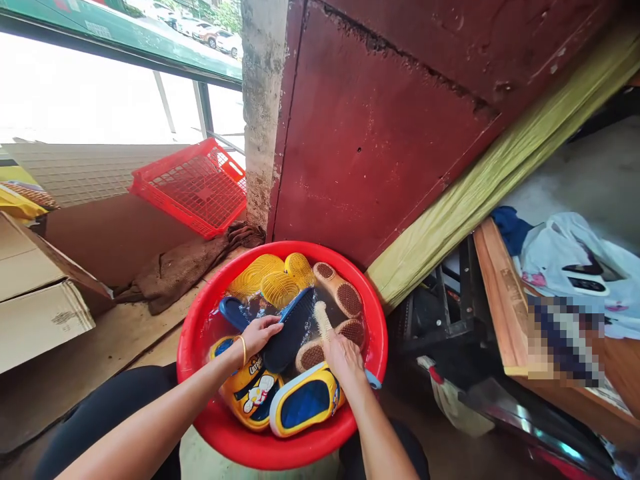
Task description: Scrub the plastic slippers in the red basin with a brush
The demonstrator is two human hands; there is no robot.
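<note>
Slipper [290, 343], the dark one with the blue edge, sits in the tub [186, 347], partly in the water among the other footwear. Your left hand [260, 335] has its thumb and fingers pinched on that edge. Your right hand [344, 357] is closed around the brush [323, 317], bristle end just beside the slipper; whether the bristles touch it, you cannot tell from this view. Judging by the grips, you are at the scrubbing step, one hand steadying, the other working. A stroke from here calls for a firm left pinch, the slipper kept tilted, and bristles laid flat along it, with your right wrist clear of the yellow clog [305, 403] close below.
</note>
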